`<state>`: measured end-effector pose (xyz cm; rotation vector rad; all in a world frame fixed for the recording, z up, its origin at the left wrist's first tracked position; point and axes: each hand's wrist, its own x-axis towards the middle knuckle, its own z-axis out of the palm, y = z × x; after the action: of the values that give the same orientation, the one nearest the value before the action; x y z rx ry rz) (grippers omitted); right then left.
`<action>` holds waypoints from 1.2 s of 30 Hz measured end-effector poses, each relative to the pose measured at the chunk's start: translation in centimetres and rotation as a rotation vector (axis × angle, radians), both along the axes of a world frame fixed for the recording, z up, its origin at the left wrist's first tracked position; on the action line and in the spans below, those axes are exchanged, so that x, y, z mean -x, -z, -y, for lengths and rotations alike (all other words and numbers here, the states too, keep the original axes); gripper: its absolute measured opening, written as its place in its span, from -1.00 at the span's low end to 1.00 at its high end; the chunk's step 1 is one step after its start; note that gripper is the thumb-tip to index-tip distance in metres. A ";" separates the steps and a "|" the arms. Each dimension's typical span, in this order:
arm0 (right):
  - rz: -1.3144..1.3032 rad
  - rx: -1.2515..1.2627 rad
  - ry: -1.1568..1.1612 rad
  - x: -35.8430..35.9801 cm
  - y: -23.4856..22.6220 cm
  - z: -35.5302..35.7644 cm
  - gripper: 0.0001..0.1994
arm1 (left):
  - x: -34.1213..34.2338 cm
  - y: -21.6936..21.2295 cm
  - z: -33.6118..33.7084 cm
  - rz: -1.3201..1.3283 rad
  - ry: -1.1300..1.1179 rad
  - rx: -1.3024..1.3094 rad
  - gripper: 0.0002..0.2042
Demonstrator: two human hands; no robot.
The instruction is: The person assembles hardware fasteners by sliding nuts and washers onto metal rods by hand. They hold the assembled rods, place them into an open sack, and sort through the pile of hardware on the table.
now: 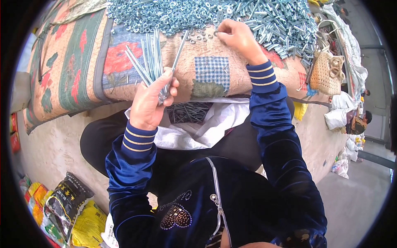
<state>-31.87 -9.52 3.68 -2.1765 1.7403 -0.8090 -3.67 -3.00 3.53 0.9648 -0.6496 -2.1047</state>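
My left hand (pixel 149 101) is closed round a bunch of long, thin metal bolts (pixel 154 56), which fan out upward from the fingers. One of them leans apart to the right. Over the near edge of a heap of zinc-coloured washers (pixel 165 17), my right hand (pixel 243 40) pinches a small washer (pixel 216 34) at its fingertips. Several loose washers (pixel 199 36) lie on the cloth beside those fingers. Behind and to the right of this hand spreads a heap of short metal tubes (pixel 285 31).
A patterned, patched quilt (pixel 173 62) covers the work surface. In my lap, a white sack (pixel 229 118) holds many dark, thin rods (pixel 190 112). A woven basket (pixel 324 74) hangs at the right edge. Yellow and black bags (pixel 68 202) lie on the floor at lower left.
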 end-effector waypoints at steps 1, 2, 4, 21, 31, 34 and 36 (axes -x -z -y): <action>0.202 -0.153 0.047 0.2 -0.5 -0.3 -0.82 | -0.1 0.0 0.0 -0.001 -0.003 0.001 -0.84; 0.403 -0.306 0.097 0.2 -1.0 -0.6 -0.82 | -0.1 0.0 0.1 -0.003 -0.002 0.006 -0.84; 0.394 -0.242 0.071 -0.6 -0.8 -0.6 -0.80 | 0.0 -0.1 0.0 -0.006 -0.002 0.012 -0.84; 0.861 -0.236 -0.064 -5.3 -2.7 -3.3 -0.84 | 0.5 -1.1 -0.3 0.137 0.025 0.037 -0.81; 0.355 0.386 0.058 -8.9 -3.0 -4.8 -0.85 | 0.4 -0.6 -0.4 0.046 0.002 0.018 -0.85; 0.496 0.326 0.078 -9.3 -3.0 -4.7 -0.87 | 0.4 -0.6 -0.5 -0.016 -0.013 -0.003 -0.86; 1.077 0.021 0.044 -9.4 -3.3 -4.5 -0.87 | 0.2 -0.7 -0.4 -0.072 -0.002 -0.019 -0.86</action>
<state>-22.50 -4.98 6.94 -1.2319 1.1728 -1.5920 -3.91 -2.56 4.24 0.8956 -0.5933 -2.1370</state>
